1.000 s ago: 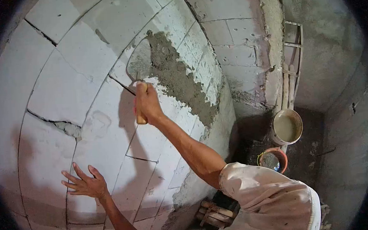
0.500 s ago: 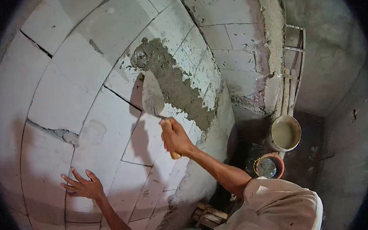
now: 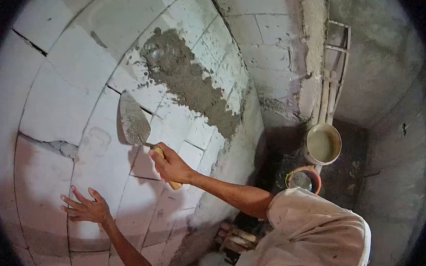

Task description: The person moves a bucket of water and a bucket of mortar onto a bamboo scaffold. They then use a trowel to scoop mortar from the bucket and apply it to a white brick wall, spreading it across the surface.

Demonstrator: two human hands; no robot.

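Observation:
My right hand (image 3: 173,165) is wrapped round the wooden handle of a trowel (image 3: 135,119). The blade is smeared with grey mortar and lies close over the white block wall (image 3: 82,109), left of a patch of wet mortar (image 3: 185,76). That patch runs diagonally down from the upper middle toward the wall's right edge, with a thicker lump at its top. Lower on the wall, my left hand (image 3: 86,205) has its fingers spread and holds nothing. Dark joints between the blocks show around both hands.
A bucket of cloudy liquid (image 3: 323,144) stands on the right, and an orange-rimmed bucket (image 3: 317,179) holding grey material is just below it. Poles (image 3: 326,99) lean in the corner behind them. Wood pieces (image 3: 239,236) lie at the wall's foot. A bare grey wall (image 3: 393,136) closes the right side.
My right hand has carried the trowel down and left, away from the mortar patch. The view has shifted slightly; my left hand stays spread at the lower wall.

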